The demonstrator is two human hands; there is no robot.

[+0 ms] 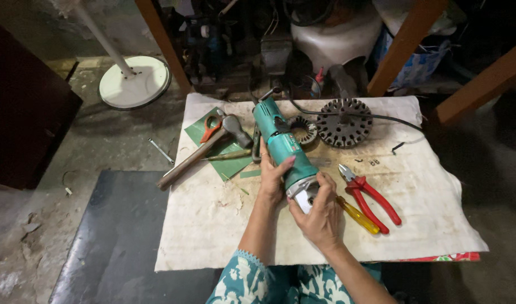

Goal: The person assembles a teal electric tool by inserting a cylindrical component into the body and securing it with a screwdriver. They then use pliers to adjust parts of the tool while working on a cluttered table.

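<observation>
Both hands (303, 197) clasp smooth teal grinder (283, 146) — metal head.

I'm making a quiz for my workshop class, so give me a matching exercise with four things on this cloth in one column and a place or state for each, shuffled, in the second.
Column one:
1. angle grinder
2. red-handled pliers
3. hammer
4. round metal core

Column two:
A. lying across a green sheet, at the left of the cloth
B. held by both hands, left hand on the body, right hand at the head
C. at the far edge of the cloth, under a black cable
D. lying beside a yellow-handled screwdriver, right of the hands

Pairs: 1-B, 2-D, 3-A, 4-C
</observation>
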